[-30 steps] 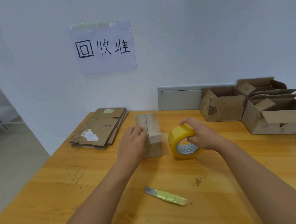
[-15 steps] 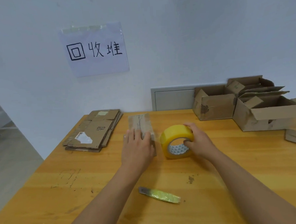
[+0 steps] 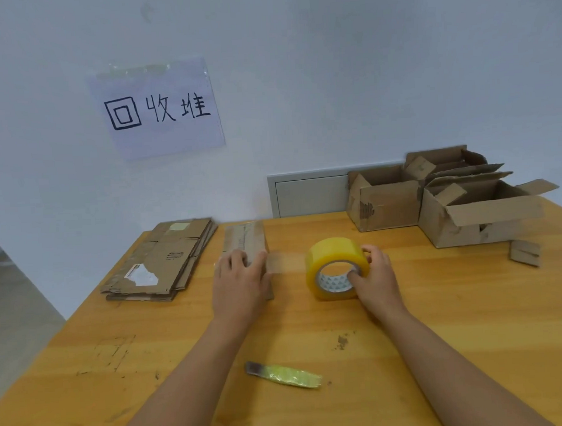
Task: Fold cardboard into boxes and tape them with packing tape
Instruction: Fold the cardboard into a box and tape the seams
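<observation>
The left hand (image 3: pixel 241 280) presses flat on a small brown cardboard box (image 3: pixel 246 239) on the wooden counter (image 3: pixel 441 318). The right hand (image 3: pixel 376 279) grips the round, glossy yellow tape roll (image 3: pixel 332 262), with a clear strip (image 3: pixel 285 261) stretched to the box.

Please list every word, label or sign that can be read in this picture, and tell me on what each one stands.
"回收堆": handwritten in black on the white paper sheet taped to the wall.
White label on the flat cardboard stack: torn, too blurred to read.
Dark print on the side of the open box: too blurred to read.
Tape roll: no readable text.
</observation>
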`<state>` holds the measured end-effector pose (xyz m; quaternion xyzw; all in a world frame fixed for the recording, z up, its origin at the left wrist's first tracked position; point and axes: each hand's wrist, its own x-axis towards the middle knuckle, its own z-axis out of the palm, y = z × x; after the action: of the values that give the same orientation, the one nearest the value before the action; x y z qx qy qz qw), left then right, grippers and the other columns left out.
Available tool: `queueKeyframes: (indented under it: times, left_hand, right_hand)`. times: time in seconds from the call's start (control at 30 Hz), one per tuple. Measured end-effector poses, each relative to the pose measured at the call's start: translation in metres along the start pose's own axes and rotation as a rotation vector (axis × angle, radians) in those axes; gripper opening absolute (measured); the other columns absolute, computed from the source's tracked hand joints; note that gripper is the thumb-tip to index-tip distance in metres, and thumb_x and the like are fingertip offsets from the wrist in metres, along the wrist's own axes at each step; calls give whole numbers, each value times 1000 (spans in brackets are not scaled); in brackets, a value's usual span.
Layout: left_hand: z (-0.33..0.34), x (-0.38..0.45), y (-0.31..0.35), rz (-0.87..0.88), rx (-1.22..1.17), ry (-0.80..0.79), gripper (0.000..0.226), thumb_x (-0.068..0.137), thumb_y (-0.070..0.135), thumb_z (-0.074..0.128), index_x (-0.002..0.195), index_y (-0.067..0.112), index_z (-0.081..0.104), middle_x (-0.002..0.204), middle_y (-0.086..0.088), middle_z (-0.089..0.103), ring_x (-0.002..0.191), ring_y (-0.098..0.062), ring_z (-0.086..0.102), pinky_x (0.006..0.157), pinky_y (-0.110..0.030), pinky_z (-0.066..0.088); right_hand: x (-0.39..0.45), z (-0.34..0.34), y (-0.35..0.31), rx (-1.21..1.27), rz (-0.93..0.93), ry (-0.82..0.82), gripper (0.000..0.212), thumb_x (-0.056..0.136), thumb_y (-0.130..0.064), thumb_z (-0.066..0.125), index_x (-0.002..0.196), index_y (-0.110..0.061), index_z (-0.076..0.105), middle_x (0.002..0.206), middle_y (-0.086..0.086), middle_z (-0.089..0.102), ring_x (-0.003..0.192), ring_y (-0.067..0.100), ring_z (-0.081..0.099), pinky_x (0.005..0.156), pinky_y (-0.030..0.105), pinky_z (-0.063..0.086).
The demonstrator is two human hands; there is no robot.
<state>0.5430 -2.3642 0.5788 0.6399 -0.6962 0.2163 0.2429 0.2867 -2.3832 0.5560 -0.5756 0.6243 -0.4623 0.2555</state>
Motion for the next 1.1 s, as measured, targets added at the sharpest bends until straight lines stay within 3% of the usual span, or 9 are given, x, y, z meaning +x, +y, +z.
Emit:
queueKeyframes:
  times: [0.1, 0.23, 0.43, 0.5, 0.57, 0.63, 0.73, 0.8, 1.1]
  left_hand:
    - [0, -1, -1, -14, -13, -7, 27, 87, 37, 70, 108, 24, 59, 100, -12, 56, 96, -34, 53, 84, -45, 50]
    - [-5, 5, -8, -65, -19, -59, 22, 90, 40, 66, 103, 25, 58, 105, -13, 57, 97, -34, 55, 81, -42, 50]
    - [-5, 2, -9, -86, -79, -91, 29, 90, 37, 67, 116, 26, 58, 117, -17, 56, 110, -38, 51, 92, -45, 46]
    - [-6, -1, -12, -54, -107, -86, 37, 87, 33, 71, 121, 27, 57, 119, -18, 55, 113, -38, 49, 94, -47, 46]
    - [-6, -2, -17, -28, -120, -75, 44, 84, 28, 74, 125, 26, 58, 119, -18, 56, 113, -38, 49, 94, -47, 47]
    - [-5, -3, -19, -12, -109, -65, 48, 82, 23, 76, 128, 24, 60, 117, -18, 57, 112, -37, 50, 94, -46, 47]
    - [-4, -2, -22, 3, -79, -53, 52, 79, 19, 76, 129, 24, 59, 116, -16, 58, 110, -36, 51, 95, -48, 46]
    - [-4, -1, -23, -6, -72, -76, 54, 81, 19, 73, 131, 28, 57, 118, -14, 57, 112, -36, 52, 104, -54, 41]
    - [2, -3, -25, -15, -90, -57, 54, 80, 21, 69, 132, 30, 56, 120, -12, 58, 111, -34, 54, 100, -52, 45]
  right_hand:
    - [-4, 1, 5, 57, 86, -106, 52, 88, -17, 71, 133, -23, 45, 111, 2, 61, 98, 23, 58, 75, 35, 46]
    - [9, -26, 11, -92, 5, 165, 46, 87, -11, 66, 131, -17, 54, 121, 9, 52, 107, 30, 54, 86, 37, 46]
    - [4, -32, 11, -169, 13, 196, 76, 84, -12, 70, 150, -18, 32, 137, 15, 38, 124, 37, 40, 97, 45, 40]
    - [-10, -29, 3, -228, -98, 339, 82, 79, -18, 70, 150, -14, 29, 144, 18, 33, 130, 37, 34, 101, 50, 34]
    - [-28, -20, -11, -270, -341, 431, 71, 76, -27, 61, 141, -9, 39, 138, 18, 41, 127, 36, 38, 100, 46, 31]
    - [-45, -5, -26, -282, -527, 268, 54, 80, -36, 51, 125, -8, 53, 118, 12, 55, 111, 33, 51, 94, 40, 34]
    - [-72, 11, -49, -358, -463, -507, 37, 93, -49, 51, 114, -19, 60, 99, -6, 53, 94, 16, 50, 89, 38, 44]
    - [-88, 23, -56, -547, -437, -805, 34, 94, -55, 53, 105, -24, 58, 97, -8, 53, 92, 14, 49, 84, 37, 46]
    - [-94, 35, -72, -655, -425, -1027, 22, 94, -45, 59, 90, -26, 48, 92, -2, 57, 86, 20, 52, 73, 39, 45]
